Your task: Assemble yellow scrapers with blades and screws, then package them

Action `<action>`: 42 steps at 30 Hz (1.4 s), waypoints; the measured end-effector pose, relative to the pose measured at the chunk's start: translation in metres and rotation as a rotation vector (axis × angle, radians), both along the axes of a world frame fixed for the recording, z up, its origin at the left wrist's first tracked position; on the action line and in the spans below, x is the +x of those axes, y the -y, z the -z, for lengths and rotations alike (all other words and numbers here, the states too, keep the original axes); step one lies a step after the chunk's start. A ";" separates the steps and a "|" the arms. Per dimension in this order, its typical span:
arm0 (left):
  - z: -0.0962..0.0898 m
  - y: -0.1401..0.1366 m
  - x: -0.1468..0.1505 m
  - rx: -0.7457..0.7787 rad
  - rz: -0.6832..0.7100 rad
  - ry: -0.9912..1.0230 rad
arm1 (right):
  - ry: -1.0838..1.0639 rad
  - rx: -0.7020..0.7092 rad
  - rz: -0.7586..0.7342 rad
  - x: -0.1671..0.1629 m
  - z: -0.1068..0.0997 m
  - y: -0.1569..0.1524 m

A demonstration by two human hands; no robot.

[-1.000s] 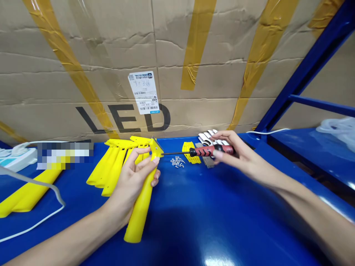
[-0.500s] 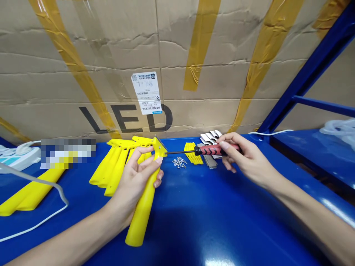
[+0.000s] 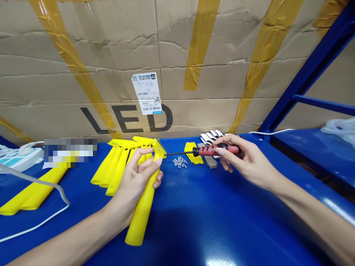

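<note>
My left hand is closed around a yellow plastic scraper, its head up and its long handle slanting down toward me. A thin metal edge shows at the scraper's head. In my right hand is a red and black screwdriver, held level, fingers wrapped on its handle. The screwdriver's tip meets the side of the scraper's head; any screw there is too small to make out. Below the shaft lies a small pile of silver screws on the blue surface.
Several yellow scraper handles lie behind my left hand, more at far left. Yellow plates, grey strips and shiny metal pieces sit at the back. A white cable and power strip are left. A carton stands behind.
The fingers of my right hand have shifted on the screwdriver handle, and the handle appears turned. Its tip stays at the scraper's head. My left hand holds almost still.
</note>
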State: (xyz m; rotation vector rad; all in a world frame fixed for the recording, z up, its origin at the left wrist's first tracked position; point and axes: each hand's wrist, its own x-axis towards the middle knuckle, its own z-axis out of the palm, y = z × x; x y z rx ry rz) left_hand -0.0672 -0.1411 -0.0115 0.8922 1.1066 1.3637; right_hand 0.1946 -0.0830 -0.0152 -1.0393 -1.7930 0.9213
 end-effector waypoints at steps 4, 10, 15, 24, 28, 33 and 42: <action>-0.004 -0.001 -0.002 0.002 0.001 0.004 | -0.096 -0.138 0.035 -0.005 0.002 -0.001; -0.007 -0.007 -0.001 -0.069 -0.001 0.068 | -0.062 -0.124 0.041 -0.001 -0.005 -0.003; -0.005 -0.006 -0.001 -0.118 0.033 0.095 | -0.141 -0.002 0.110 0.010 -0.002 -0.006; -0.002 -0.003 -0.002 -0.134 0.088 0.105 | -0.223 0.082 0.139 0.006 0.001 0.002; -0.001 -0.003 -0.002 -0.128 0.099 0.116 | -0.220 0.096 0.132 0.006 0.001 0.001; -0.002 -0.001 -0.001 -0.120 0.110 0.111 | -0.155 0.123 0.149 0.005 -0.001 0.001; -0.007 0.000 0.002 -0.094 0.010 0.105 | -0.046 0.151 0.203 -0.007 -0.012 0.015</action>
